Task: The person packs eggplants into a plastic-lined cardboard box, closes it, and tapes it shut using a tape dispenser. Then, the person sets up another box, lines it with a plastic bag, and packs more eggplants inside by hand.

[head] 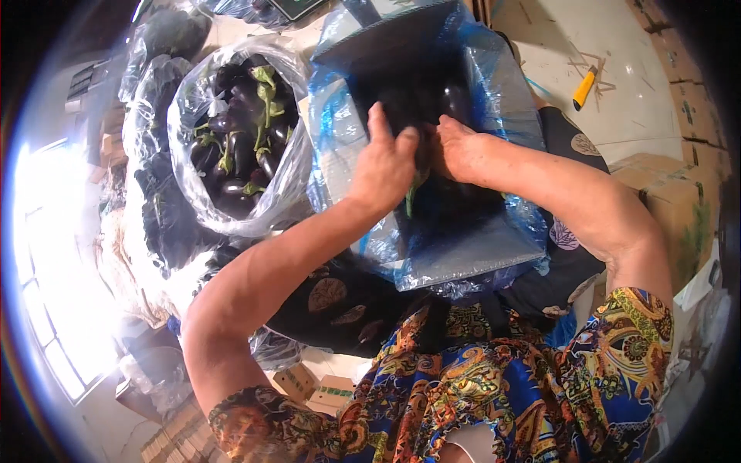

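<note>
A deep box (472, 267) lined with blue-tinted clear plastic film (502, 98) lies tilted across my lap. Both hands reach into its dark opening. My left hand (385, 159), thumb and forefinger apart, and my right hand (457, 149), fingers bent inward, close on an eggplant (424, 159) from either side. Its green stem (411, 197) points toward me; shadow hides most of its body and some fingertips. Deeper in the box, another glossy dark eggplant (456, 104) shows faintly. To the left, a clear plastic bag (180, 150) stands open, full of dark purple eggplants (240, 153) with green calyxes.
A yellow utility knife (584, 88) rests on the pale floor (625, 63) at upper right, among brown scraps. Taped cardboard cartons (666, 197) stand at right. More filled plastic bags (168, 116) are beyond the open bag. Small cardboard boxes (330, 390) sit at lower left.
</note>
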Demonstrator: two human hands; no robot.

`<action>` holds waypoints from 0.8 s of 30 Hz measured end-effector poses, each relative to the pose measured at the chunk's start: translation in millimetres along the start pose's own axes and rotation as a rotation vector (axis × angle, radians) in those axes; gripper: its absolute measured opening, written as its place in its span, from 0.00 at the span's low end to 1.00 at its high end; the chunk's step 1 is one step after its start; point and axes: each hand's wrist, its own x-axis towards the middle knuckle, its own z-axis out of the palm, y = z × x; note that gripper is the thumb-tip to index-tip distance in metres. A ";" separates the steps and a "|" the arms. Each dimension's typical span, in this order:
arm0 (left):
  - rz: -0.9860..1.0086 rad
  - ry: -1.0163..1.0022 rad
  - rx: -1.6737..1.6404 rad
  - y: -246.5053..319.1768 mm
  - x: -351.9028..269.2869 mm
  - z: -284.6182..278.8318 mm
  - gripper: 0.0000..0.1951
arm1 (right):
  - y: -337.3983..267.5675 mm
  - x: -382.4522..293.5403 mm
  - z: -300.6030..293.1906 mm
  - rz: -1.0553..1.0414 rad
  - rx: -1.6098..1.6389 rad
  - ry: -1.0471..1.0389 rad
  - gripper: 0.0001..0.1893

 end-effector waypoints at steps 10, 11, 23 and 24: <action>0.372 -0.533 1.096 27.6 8.2 -14.2 0.12 | 6.0 -16.2 -19.8 -0.036 -0.017 0.002 0.19; 0.370 -0.533 1.096 23.6 8.0 -13.2 0.12 | 4.2 -14.3 -20.6 -0.037 -0.017 0.002 0.19; 0.440 -0.621 0.427 6.0 33.7 -67.6 0.22 | 23.2 -39.6 -38.3 0.185 0.390 0.054 0.15; 0.307 -0.570 0.312 22.5 32.0 -85.8 0.21 | 32.3 -49.3 -18.0 0.143 0.279 0.284 0.15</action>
